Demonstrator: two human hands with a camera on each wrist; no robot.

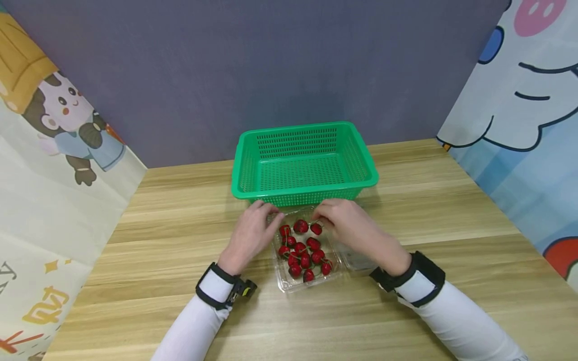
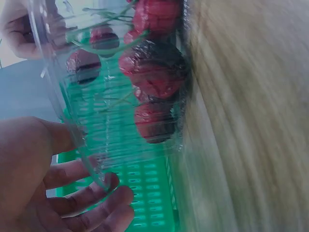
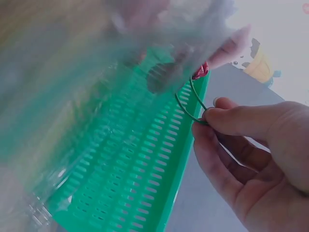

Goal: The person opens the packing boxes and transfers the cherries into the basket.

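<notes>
A clear plastic box of red cherries with green stems lies on the table. My left hand holds the box's far left corner; in the left wrist view, the thumb and fingers of that hand meet around its rim. Over the box's far right part, my right hand pinches green cherry stems between thumb and fingertips. A cherry shows beyond these stems in the right wrist view. Blurred clear plastic covers much of that view.
Right behind the box stands a green slotted basket with nothing in it. A clear lid lies flat at the box's right side, partly under my right forearm. A grey panel rises at the back of the wooden table.
</notes>
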